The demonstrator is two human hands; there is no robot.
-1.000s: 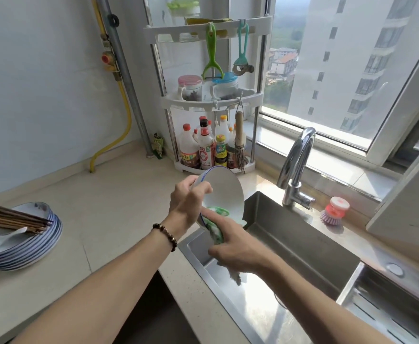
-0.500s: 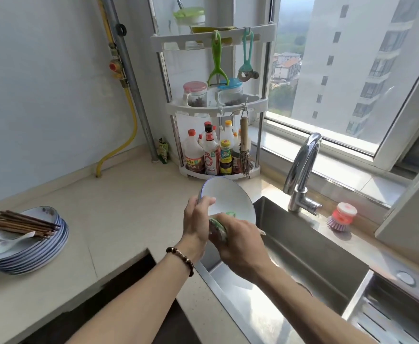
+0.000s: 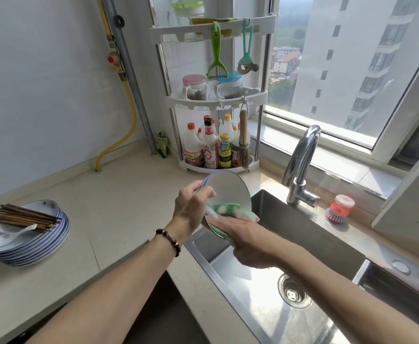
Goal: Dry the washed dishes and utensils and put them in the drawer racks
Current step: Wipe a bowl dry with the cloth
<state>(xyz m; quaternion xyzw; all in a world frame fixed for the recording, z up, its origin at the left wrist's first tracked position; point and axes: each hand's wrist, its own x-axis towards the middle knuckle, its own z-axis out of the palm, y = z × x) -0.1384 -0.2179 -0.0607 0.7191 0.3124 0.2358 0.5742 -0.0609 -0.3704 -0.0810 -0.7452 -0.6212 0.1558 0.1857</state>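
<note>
A white plate [image 3: 228, 188] with a blue rim is held on edge over the left end of the steel sink [image 3: 310, 234]. My left hand [image 3: 192, 207] grips its left rim, thumb across the face. My right hand [image 3: 245, 240] holds a green and white cloth [image 3: 230, 211] against the plate's lower face and wraps it round the bottom edge. On the counter at far left stands a stack of several blue-rimmed plates [image 3: 42, 247], with dark wooden chopsticks [image 3: 22, 217] and a white spoon [image 3: 12, 235] lying on top.
A chrome tap [image 3: 301, 160] rises behind the sink, with a pink dish brush [image 3: 340, 209] to its right. A white corner rack [image 3: 216, 100] holds sauce bottles, jars and hanging tools. A dark opening [image 3: 158, 309] lies below the counter edge between my arms.
My right hand has slid the cloth across the lower face of the plate, so more cloth shows on the plate. The plate stays upright in my left hand.
</note>
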